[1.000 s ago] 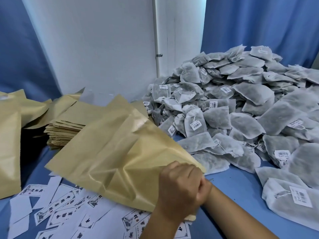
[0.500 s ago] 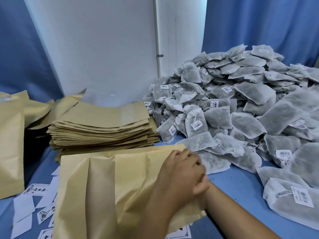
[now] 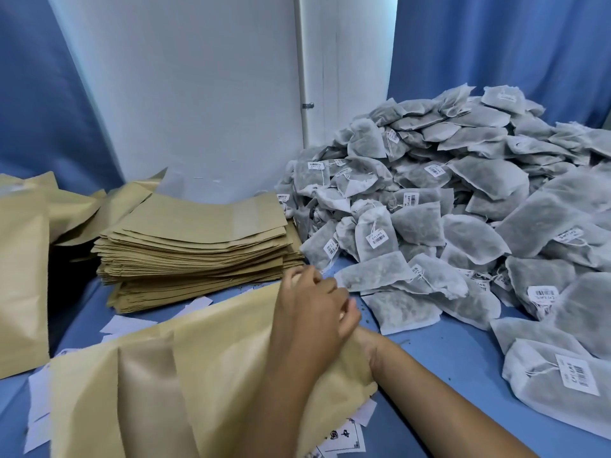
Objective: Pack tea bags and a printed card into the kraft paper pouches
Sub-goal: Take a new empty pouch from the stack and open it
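A large kraft pouch [image 3: 198, 375] lies across the near table, its mouth toward the right. My left hand [image 3: 310, 312] grips the pouch at that mouth edge, fingers curled. My right hand [image 3: 367, 345] shows only as a wrist; its fingers are hidden under the left hand, at or in the pouch mouth. A big heap of grey tea bags [image 3: 463, 200] with barcode tags fills the right side. Printed cards [image 3: 344, 438] poke out from under the pouch, and more cards [image 3: 129, 325] lie white side up behind it.
A tall stack of flat kraft pouches [image 3: 198, 242] sits behind the held pouch. An upright kraft pouch [image 3: 20, 276] stands at the far left with loose ones behind it. A blue cloth [image 3: 439, 358] covers the table; a white wall and blue curtains close the back.
The pouch, held up and tilted a second ago, now lies low over the cards. Both hands stayed at its mouth and shifted slightly back.
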Available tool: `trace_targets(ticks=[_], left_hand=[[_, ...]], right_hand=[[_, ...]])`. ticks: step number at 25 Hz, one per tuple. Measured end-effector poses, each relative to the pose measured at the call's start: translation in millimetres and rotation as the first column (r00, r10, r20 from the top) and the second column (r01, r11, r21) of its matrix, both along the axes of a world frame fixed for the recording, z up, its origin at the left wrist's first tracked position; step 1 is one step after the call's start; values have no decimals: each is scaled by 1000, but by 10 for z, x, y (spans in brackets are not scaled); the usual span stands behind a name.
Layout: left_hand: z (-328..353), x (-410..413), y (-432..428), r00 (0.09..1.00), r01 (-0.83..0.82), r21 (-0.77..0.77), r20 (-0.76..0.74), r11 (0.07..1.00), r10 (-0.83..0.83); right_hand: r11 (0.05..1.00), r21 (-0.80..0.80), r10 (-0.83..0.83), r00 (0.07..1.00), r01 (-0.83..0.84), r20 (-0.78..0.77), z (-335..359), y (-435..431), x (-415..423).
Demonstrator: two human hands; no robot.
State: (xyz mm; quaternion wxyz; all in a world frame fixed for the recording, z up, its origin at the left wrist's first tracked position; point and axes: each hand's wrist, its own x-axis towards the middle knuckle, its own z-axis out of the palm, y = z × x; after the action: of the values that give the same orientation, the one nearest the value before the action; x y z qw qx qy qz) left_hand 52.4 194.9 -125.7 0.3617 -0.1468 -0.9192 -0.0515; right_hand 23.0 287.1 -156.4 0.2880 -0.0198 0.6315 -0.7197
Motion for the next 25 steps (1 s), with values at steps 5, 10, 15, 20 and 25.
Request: trace_targets(ticks=[5, 10, 15, 20, 25], left_hand=[[-75, -71, -200, 999, 15, 138, -37, 990, -10], [-203, -146, -226, 992, 126, 270, -54, 954, -116], [-224, -120, -267, 971, 220, 584, -51, 781, -234], [-247, -147, -310, 967, 204, 750, -53, 629, -251], [-350, -188, -254, 960, 159, 722, 46, 674, -276]], right_hand=[[948, -107, 254, 914, -301, -317, 111, 96, -125], [557, 729, 406, 636, 398, -657, 0, 628, -486], [111, 794, 505, 654, 598, -563, -222, 671, -629], [195, 614, 338, 535, 765, -774, -196, 633, -689], [820, 87, -363, 630, 566, -686, 8, 580, -475]])
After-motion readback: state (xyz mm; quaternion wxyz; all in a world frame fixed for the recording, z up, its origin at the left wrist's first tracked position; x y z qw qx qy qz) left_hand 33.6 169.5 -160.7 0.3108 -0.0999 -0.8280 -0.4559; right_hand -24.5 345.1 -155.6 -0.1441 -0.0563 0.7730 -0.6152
